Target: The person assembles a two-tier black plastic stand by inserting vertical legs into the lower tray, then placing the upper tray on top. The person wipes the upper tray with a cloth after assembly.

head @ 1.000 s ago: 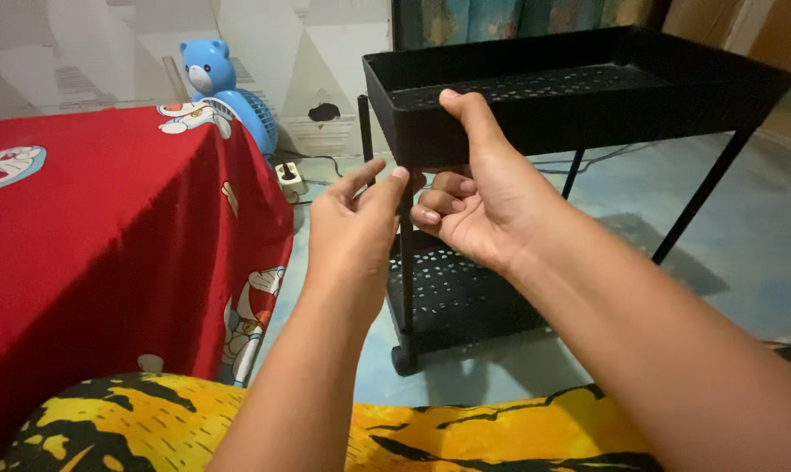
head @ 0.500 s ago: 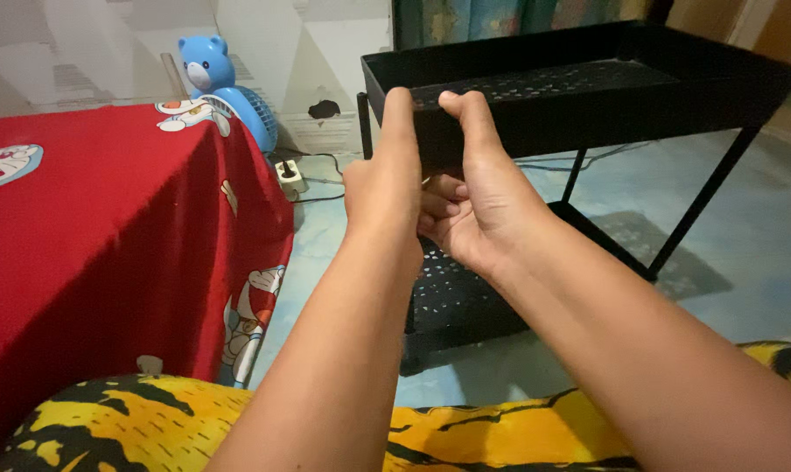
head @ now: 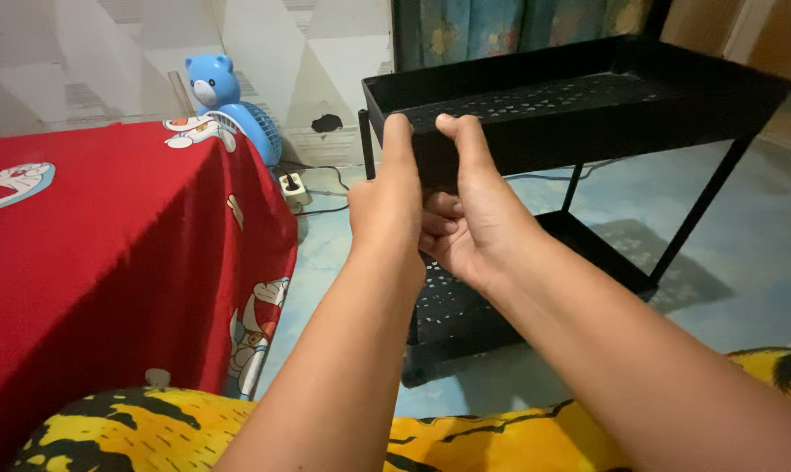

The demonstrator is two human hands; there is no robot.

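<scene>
**Both hands on the near wall of the black rack's top tray**

Packages/labels/signs: no boxes or packs visible. Nearest thing to a label is printed artwork on the red cloth (head: 107, 253) covering the table at left: a round white-and-blue cartoon patch near the left edge on top, a white-and-orange figure at the far corner, more white cartoon prints down the hanging side. No wording legible.

Rack: black metal trolley, two tiers visible. Top tray (head: 640, 114) is a shallow rectangular basket with solid walls and a perforated floor, sitting centre-right in the view, straight ahead of the person. Lower shelf (head: 452, 306) is also perforated, partly hidden behind the forearms. Thin black legs run between tiers, slanted on the right side. It stands on a pale blue-grey floor.

Left hand (head: 386, 201): thumb up against the near tray wall by the front-left corner, fingers curled under; whether they actually clamp the rim is hidden. Right hand (head: 470, 214): just beside the left and touching it, thumb up on the same wall, fingers folded inward; grip not confirmable either.

Around: blue bear-shaped fan (head: 229, 109) by the wall, white power strip (head: 293, 187) on the floor with cable, yellow-and-black patterned fabric (head: 150, 433) at bottom edge
</scene>
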